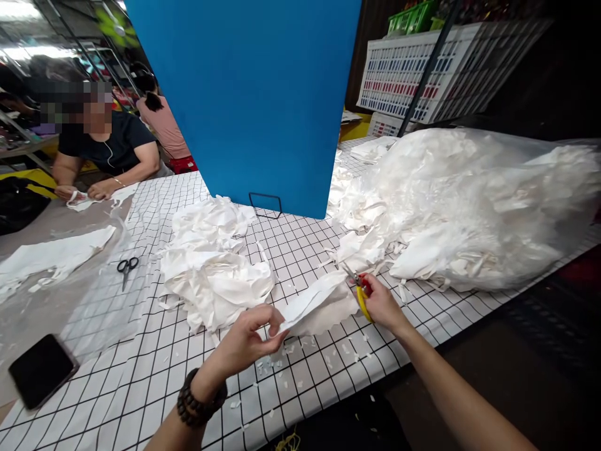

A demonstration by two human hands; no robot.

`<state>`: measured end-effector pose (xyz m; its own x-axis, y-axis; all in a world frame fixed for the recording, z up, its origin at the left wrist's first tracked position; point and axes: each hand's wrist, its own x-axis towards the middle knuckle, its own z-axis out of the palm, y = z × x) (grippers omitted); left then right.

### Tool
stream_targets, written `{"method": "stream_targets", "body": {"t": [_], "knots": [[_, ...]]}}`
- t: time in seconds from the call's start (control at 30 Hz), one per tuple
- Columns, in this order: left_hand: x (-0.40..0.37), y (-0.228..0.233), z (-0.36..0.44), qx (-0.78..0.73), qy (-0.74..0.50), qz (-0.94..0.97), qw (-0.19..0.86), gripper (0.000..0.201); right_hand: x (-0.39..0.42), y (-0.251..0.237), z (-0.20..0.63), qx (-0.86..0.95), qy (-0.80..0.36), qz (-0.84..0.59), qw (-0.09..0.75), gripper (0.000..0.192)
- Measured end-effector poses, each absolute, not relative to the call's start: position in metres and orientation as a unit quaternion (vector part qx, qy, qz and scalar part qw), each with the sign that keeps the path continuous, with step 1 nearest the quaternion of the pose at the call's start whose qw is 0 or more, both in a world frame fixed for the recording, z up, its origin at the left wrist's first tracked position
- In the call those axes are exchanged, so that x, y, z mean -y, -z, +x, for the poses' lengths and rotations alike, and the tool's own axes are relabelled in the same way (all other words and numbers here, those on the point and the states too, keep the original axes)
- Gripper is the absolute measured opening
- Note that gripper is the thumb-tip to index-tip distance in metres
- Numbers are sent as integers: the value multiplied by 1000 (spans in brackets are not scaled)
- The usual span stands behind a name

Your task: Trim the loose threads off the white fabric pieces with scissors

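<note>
Pinching the white cloth above the near edge of the tabletop with our nearly closed left hand, we are holding the scissors in our curled right hand, perhaps risking a stray nick if slack cloth is folding into them.

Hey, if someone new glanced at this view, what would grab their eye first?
First, the tall blue panel standing at top centre on a checked tablecloth. Next, the bulging clear plastic bag stuffed with white cloth on the right. Nearer, at lower centre, the left hand pinches a white cloth piece while the right hand holds yellow-and-red-handled scissors by its other end.
</note>
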<state>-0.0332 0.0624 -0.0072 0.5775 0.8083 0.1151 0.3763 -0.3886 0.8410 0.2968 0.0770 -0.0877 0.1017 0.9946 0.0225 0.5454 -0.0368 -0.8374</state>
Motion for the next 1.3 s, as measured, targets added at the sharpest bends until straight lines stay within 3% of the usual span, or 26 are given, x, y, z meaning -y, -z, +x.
{"method": "stream_targets", "body": {"t": [0.17,0.33,0.47,0.6,0.7,0.8,0.97,1.13,1.3], "knots": [[-40,2,-42,-390,-131,799,438,22,-93,90,304,612,-301,-644,346,35],[-47,7,-49,-428,-112,811,383,18,-118,89,296,640,-308,-623,326,12],[-78,5,-64,-498,-170,800,287,19,-126,81,304,620,-317,-627,349,17],[-132,-6,-56,-544,-334,742,205,21,-108,39,308,600,-351,-592,407,26],[-173,-10,-28,-528,-486,643,267,23,-81,1,298,568,-389,-530,495,29],[-186,-2,-1,-539,-533,563,330,22,-55,-11,277,557,-460,-503,476,29],[-113,47,19,-595,-432,547,400,28,-30,37,235,521,-526,-539,401,30],[-33,81,33,-566,-250,466,633,49,-18,79,203,488,-578,-511,408,33],[-30,79,32,-515,-278,379,717,43,-15,80,191,454,-636,-477,402,40]]}}
